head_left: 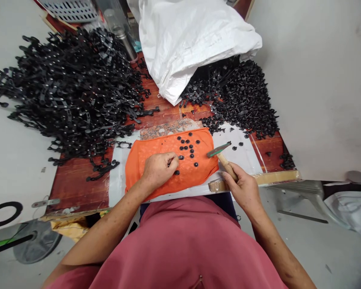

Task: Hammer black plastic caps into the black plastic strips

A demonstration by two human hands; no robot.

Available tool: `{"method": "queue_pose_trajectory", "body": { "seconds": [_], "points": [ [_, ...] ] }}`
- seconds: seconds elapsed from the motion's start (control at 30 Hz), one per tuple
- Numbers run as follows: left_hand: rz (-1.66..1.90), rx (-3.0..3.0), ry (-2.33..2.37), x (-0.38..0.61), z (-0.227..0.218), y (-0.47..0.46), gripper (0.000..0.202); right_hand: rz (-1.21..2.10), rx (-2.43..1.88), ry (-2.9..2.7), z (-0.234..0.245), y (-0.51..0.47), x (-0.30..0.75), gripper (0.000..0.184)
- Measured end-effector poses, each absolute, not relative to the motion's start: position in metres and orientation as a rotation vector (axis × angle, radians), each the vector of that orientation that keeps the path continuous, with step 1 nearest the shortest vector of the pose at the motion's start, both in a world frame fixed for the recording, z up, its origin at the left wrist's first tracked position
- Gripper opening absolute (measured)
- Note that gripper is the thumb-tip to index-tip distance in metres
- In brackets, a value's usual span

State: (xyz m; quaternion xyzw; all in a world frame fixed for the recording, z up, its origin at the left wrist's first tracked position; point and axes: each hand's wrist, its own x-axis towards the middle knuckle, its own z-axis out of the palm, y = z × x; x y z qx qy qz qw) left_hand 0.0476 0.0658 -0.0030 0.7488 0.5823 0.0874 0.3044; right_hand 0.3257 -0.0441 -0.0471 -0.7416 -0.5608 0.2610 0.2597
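Note:
My left hand (161, 169) rests on an orange cloth (144, 152), its fingers pinched together on a dark piece that looks like a small black plastic part (169, 163); most of it is hidden. A black round piece (181, 157) lies right by the fingertips, and another (177, 172) is just below them. Several more black round pieces (191, 147) are scattered over the cloth's right half. My right hand (245, 188) is wrapped round the wooden handle of a hammer (228, 166). Its narrow green and grey head is over the cloth's right edge.
A tall heap of black linked plastic parts (78, 84) covers the table's left side. Small black studs (243, 96) are piled at the right, partly under a white sack (195, 36). A metal flask (126, 45) stands behind. A cardboard strip (276, 178) runs along the front right edge.

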Motion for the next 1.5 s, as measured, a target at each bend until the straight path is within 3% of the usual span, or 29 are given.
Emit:
{"method": "queue_pose_trajectory", "body": {
  "seconds": [0.63,0.83,1.5],
  "points": [
    [0.176,1.96,1.444,0.043,-0.003,0.076,0.025,0.307,-1.742,-2.066,0.014,-0.014,0.282,0.044],
    [0.167,1.978,1.432,0.044,-0.003,0.077,0.027,0.115,-1.848,-2.214,0.01,-0.015,0.273,0.044],
    [0.16,2.054,1.442,0.044,-0.004,0.074,0.033,0.13,-1.848,-2.133,0.014,-0.012,0.274,0.048]
  ]
}}
